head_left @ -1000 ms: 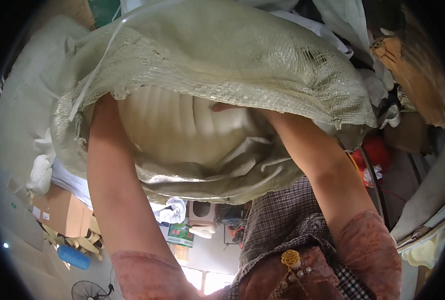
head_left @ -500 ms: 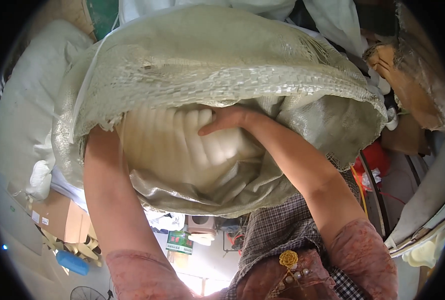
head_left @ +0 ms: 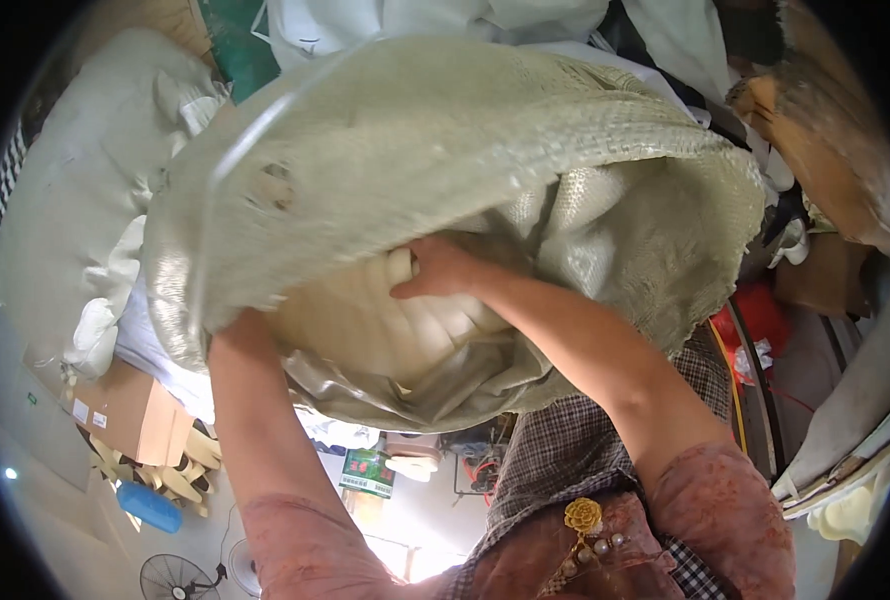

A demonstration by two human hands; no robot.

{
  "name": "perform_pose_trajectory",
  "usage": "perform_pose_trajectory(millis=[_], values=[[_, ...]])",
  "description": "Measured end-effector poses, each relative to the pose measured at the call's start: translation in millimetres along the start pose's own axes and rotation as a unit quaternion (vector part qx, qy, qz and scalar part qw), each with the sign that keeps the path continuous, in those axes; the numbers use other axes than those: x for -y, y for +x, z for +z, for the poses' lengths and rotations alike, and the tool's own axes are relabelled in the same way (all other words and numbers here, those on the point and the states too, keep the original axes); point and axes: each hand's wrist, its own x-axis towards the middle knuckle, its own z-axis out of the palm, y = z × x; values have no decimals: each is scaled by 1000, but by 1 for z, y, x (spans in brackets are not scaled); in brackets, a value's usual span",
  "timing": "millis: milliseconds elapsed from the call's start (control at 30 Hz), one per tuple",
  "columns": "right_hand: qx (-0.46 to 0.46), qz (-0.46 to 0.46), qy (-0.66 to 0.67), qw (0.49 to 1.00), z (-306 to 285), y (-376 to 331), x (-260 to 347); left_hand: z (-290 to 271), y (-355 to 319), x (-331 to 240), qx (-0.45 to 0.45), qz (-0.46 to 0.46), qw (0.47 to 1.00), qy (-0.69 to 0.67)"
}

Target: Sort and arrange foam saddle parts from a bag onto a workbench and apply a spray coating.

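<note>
A large pale woven sack (head_left: 385,130) lies with its wide mouth toward me. Inside it, a row of cream, ribbed-looking pieces (head_left: 355,310) is packed side by side; their kind I cannot make out. My right hand (head_left: 440,268) reaches into the mouth and closes around the right end of this row, thumb toward me. At the left side of the opening, my left hand (head_left: 247,325) goes in under the sack's rim. Its fingers are hidden there, next to the left end of the row.
Another full white sack (head_left: 85,180) stands at the left. Below it are a cardboard box (head_left: 135,412), a blue object (head_left: 150,507) and a fan (head_left: 177,580). Torn brown cardboard (head_left: 825,160) and a red bag (head_left: 760,325) lie at the right.
The sack's upper rim has come down on the left, covering more of the cream row. My left arm has shifted right, and my right hand sits slightly lower.
</note>
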Motion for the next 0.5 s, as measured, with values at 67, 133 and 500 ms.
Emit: perform_pose_trajectory(millis=[67,133,500], values=[[-85,-22,5,996,-1,-18,-24,-29,-22,-30,-29,-7,999,-30],[-113,-82,78,987,2,-21,-19,-50,-44,-16,-43,-14,999,-28],[-215,78,-391,892,-145,-180,99,-155,-6,-65,-135,-94,985,-49]])
